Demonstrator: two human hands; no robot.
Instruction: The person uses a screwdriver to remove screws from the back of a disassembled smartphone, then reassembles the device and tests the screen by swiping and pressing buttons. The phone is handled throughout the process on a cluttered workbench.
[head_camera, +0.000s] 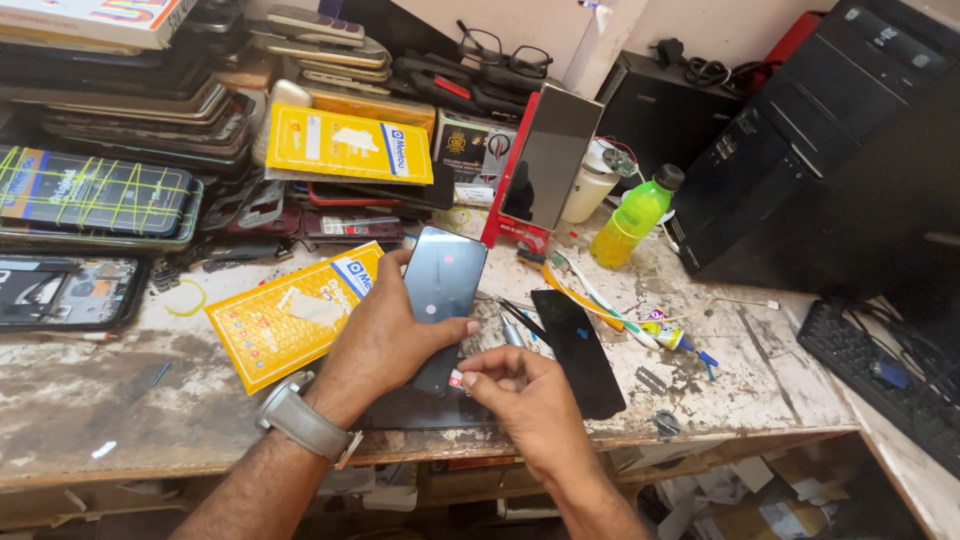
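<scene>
My left hand (385, 338) grips a dark grey smartphone (442, 290) by its side, back facing up, tilted over the workbench (120, 390). A grey watch (300, 420) sits on that wrist. My right hand (525, 400) is at the phone's lower edge, its thumb and forefinger pinched on a tiny red and white piece (456, 379), perhaps a card tray. A black screen panel (582, 350) lies flat just right of my hands, and a dark mat (420, 408) lies under them.
A yellow packet (290, 315) lies left of the phone. Stacks of phones and boxes (150, 130) fill the back left. A green bottle (632, 215), a white bottle (588, 185), small tools (520, 322), a glue tube (668, 335), a computer tower (800, 150) and a keyboard (880, 375) stand right.
</scene>
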